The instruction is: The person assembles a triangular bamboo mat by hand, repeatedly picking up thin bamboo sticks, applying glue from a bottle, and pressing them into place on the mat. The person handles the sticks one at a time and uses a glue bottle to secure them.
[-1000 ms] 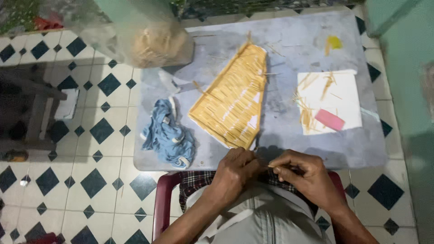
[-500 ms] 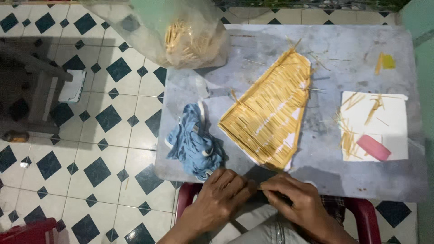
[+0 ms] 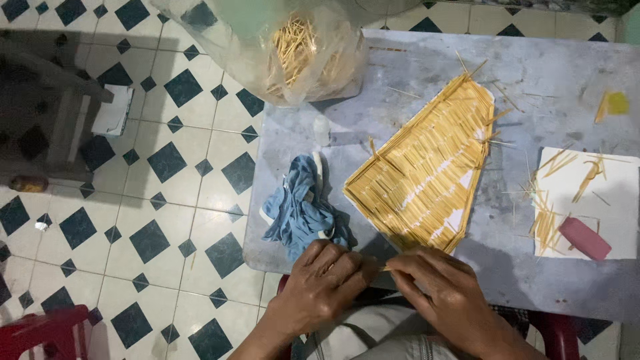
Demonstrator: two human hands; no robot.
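My left hand (image 3: 321,285) and my right hand (image 3: 445,295) meet at the near edge of the grey table (image 3: 427,73), pinching one thin yellow stick (image 3: 385,269) between their fingertips. Just beyond them lies a flat, kite-shaped panel (image 3: 427,170) covered with rows of the same sticks glued side by side. A crumpled blue cloth (image 3: 301,208) lies left of the panel, close to my left hand.
A clear plastic bag of sticks (image 3: 293,53) stands at the table's far left. On the right a white sheet (image 3: 600,193) carries loose sticks and a pink eraser-like block (image 3: 584,238). A yellow scrap (image 3: 617,103) lies far right. Tiled floor and a dark stool (image 3: 47,127) are to the left.
The view has shifted so the table sits further right and lower. My hands stay together at the table edge, still working the stick between their fingertips.
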